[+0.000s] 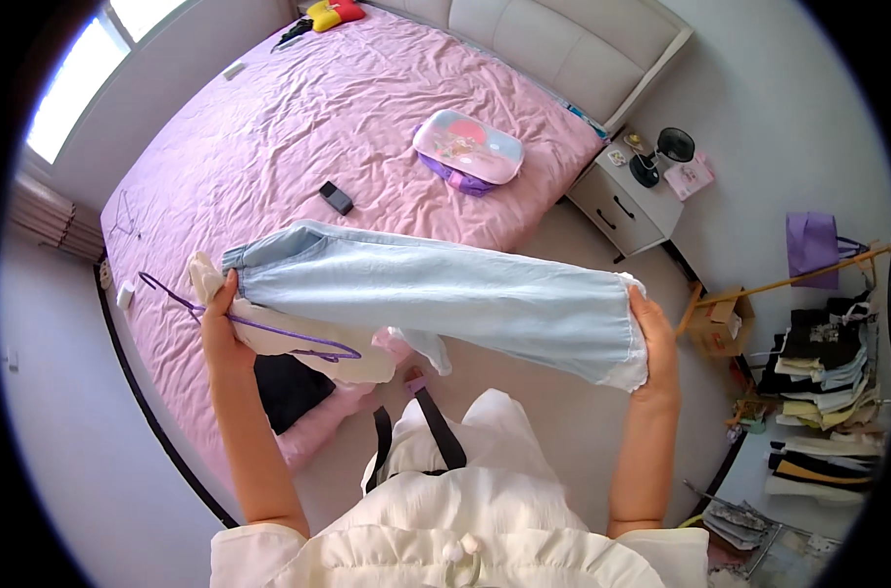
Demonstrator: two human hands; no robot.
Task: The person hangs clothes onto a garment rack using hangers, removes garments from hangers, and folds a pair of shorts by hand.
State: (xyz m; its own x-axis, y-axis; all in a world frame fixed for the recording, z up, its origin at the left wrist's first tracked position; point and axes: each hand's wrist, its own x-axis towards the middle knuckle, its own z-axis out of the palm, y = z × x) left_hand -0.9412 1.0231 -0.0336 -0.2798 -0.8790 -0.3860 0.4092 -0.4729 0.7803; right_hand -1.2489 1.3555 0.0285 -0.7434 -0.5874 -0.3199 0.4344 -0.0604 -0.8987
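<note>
Nearest to the camera is the cream top (pixel 406 563) of the person, with a ruffle across the chest, and beyond it two black straps (pixel 438 431) hang over white cloth. Both forearms reach forward, and between the hands a pair of light blue trousers (pixel 436 289) is stretched sideways, above the floor and in front of the bed (pixel 269 127).

The left hand (pixel 222 323) is closed on the gathered waistband end, with the thumb on the near side. At the same hand there are also a purple hanger (pixel 289 336), whose hook points out to the left, and a cream garment (pixel 367 365), which hangs below the trousers. How the fingers divide these things I cannot tell, because they are mostly hidden. The right hand (pixel 656 333) grips the other end, at the white lacy hem, with its fingers partly behind the fabric.

On the pink bed sheet lie a small dark device (pixel 336 198) and, farther away, a pink and purple case (pixel 470 147). Near the left forearm, a black cloth (pixel 289 394) rests at the bed's corner. To the right of the bed stands a nightstand (pixel 617 218) with a black fan (pixel 645 169) on it. At the far right, many clothes (pixel 823 377) hang in a row, near a cardboard box (pixel 720 328).
</note>
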